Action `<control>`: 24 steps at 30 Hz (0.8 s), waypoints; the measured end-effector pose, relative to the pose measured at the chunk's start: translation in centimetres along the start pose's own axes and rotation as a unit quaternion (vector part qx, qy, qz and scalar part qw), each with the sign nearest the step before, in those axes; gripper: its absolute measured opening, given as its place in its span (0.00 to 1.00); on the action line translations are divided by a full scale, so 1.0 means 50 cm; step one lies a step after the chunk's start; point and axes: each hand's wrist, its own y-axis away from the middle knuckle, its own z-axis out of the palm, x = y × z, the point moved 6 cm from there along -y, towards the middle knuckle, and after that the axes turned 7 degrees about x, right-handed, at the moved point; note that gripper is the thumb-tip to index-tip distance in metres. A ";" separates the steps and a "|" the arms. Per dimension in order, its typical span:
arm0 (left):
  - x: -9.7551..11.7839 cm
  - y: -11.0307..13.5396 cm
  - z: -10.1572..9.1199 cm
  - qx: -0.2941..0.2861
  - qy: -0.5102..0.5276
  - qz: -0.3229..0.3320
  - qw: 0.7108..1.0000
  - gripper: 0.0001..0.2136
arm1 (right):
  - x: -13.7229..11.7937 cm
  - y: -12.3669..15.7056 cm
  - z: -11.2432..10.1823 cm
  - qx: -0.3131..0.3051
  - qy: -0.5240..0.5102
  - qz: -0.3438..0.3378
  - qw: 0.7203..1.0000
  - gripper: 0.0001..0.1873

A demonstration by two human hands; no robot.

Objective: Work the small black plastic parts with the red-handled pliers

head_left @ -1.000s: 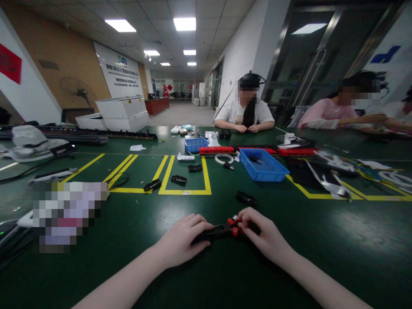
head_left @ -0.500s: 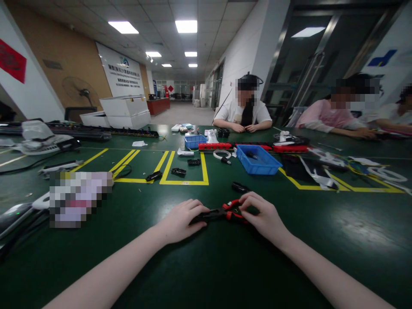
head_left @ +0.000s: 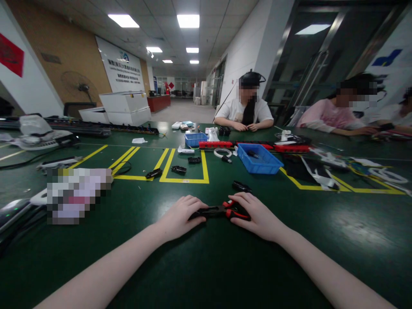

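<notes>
Long-nosed pliers with red and black handles (head_left: 229,212) lie low over the green table, jaws pointing left. My right hand (head_left: 259,216) is closed around their handles. At the jaw end, the fingers of my left hand (head_left: 182,219) are wrapped round a small black part (head_left: 200,212), mostly hidden by the fingers. Whether the jaws bite on that part cannot be made out. Just beyond my right hand rests a black cylindrical connector piece (head_left: 242,186). Farther off, several similar black pieces (head_left: 178,170) lie in and beside a yellow-taped rectangle.
A blue bin (head_left: 262,162) with dark parts inside stands ahead to the right, a smaller blue bin (head_left: 195,140) behind it. A coiled white cable (head_left: 222,152) lies between them. A blurred-out item (head_left: 79,195) is at left. Co-workers sit across the table (head_left: 206,266).
My right hand's fingers have closed over the plier handles, which are now nearer together. The left hand stays at the jaw end. The view has shifted slightly.
</notes>
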 end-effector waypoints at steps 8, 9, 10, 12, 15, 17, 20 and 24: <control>-0.018 0.002 0.003 0.017 0.013 -0.020 1.000 0.12 | -0.027 0.005 -0.012 0.028 0.033 -0.019 0.999 0.28; -0.019 0.003 0.003 0.018 0.012 -0.021 1.000 0.12 | -0.029 0.007 -0.013 0.034 0.032 -0.022 0.999 0.28; -0.021 0.003 0.004 0.019 0.013 -0.023 0.999 0.12 | -0.030 0.008 -0.013 0.038 0.031 -0.024 0.999 0.28; -0.023 0.004 0.005 0.018 0.014 -0.027 0.999 0.12 | -0.032 0.009 -0.013 0.036 0.029 -0.017 0.999 0.27; -0.026 0.004 0.006 0.015 0.017 -0.037 0.999 0.12 | -0.033 0.008 -0.010 0.019 0.026 0.000 0.999 0.23; -0.027 0.005 0.005 0.014 0.024 -0.047 0.999 0.12 | -0.035 0.007 -0.010 0.013 0.027 0.003 1.000 0.21; -0.029 0.007 0.003 0.011 0.038 -0.067 0.997 0.13 | -0.037 0.006 -0.012 0.019 0.034 -0.002 0.999 0.19; -0.029 0.009 0.000 0.001 0.046 -0.081 0.996 0.13 | -0.033 0.007 -0.011 0.021 0.031 -0.002 0.999 0.20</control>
